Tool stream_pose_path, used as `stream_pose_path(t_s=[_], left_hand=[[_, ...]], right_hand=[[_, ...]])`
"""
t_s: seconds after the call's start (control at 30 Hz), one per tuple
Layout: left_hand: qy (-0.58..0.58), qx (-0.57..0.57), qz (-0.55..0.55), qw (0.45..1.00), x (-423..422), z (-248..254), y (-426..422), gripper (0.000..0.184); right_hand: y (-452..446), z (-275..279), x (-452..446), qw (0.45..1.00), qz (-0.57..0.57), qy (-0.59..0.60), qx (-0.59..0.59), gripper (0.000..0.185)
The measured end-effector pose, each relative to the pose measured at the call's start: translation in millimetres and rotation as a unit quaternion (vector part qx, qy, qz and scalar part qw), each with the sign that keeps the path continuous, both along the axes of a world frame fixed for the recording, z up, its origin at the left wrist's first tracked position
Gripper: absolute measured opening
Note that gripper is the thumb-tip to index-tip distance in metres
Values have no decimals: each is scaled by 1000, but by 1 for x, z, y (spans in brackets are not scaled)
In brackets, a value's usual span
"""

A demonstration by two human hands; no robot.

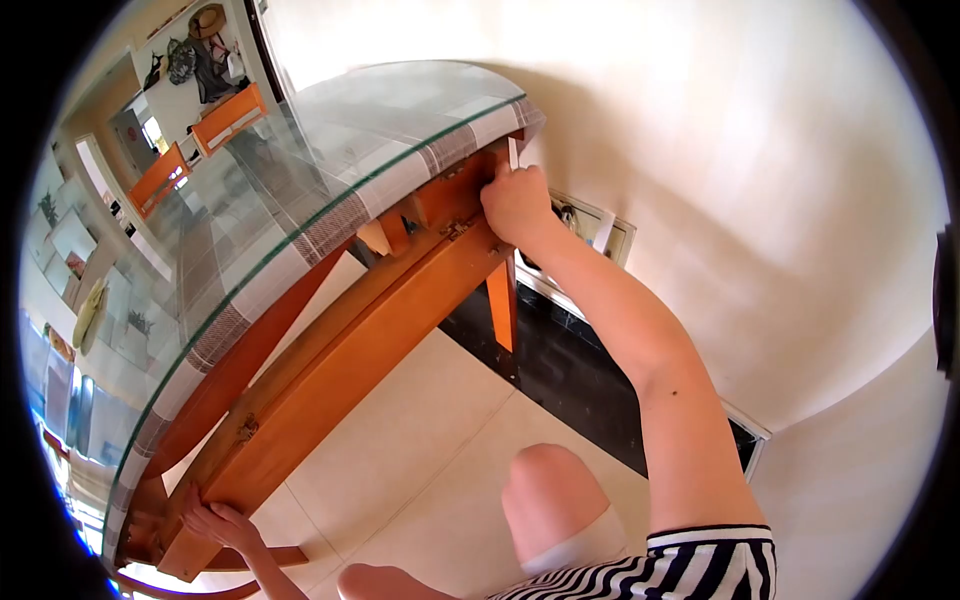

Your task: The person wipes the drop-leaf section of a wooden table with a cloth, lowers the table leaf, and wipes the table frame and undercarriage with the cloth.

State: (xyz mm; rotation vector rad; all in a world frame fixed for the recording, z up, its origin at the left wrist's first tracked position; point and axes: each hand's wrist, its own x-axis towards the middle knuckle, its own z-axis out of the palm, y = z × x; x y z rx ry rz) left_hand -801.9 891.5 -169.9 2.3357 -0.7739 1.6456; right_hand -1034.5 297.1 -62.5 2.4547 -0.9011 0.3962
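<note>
A long orange-brown wooden board slants beneath the edge of a glass-topped table, with small metal fittings showing on it. At its lower end, my left hand grips the board, its fingers against the wood. My right hand is up at the far end, under the table's corner, its fingers curled in close to the wooden frame. A thin white strip shows just above those fingers. Whatever lies inside the right hand is hidden.
A plaid cloth hangs under the glass rim. One table leg stands by the black floor border. A pale wall rises close on the right, with a framed recess low down. Orange chairs stand beyond the table.
</note>
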Motion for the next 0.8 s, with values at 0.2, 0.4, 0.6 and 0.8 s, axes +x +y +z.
stream_pose_path(t_s=[0.2,0.4,0.6,0.8], left_hand=[[-11,-8,4,1000,1,-2,-2,43],[-7,-11,1,1000,2,-4,-1,43],[-5,-2,9,1000,2,-4,-1,43],[2,5,17,1000,4,-2,4,45]], right_hand=[[-1,2,3,995,-43,-33,78,22],[-20,-10,-49,865,186,-275,375,42],[0,-4,-49,767,190,-456,410,29],[-9,6,-4,901,217,-374,27,36]])
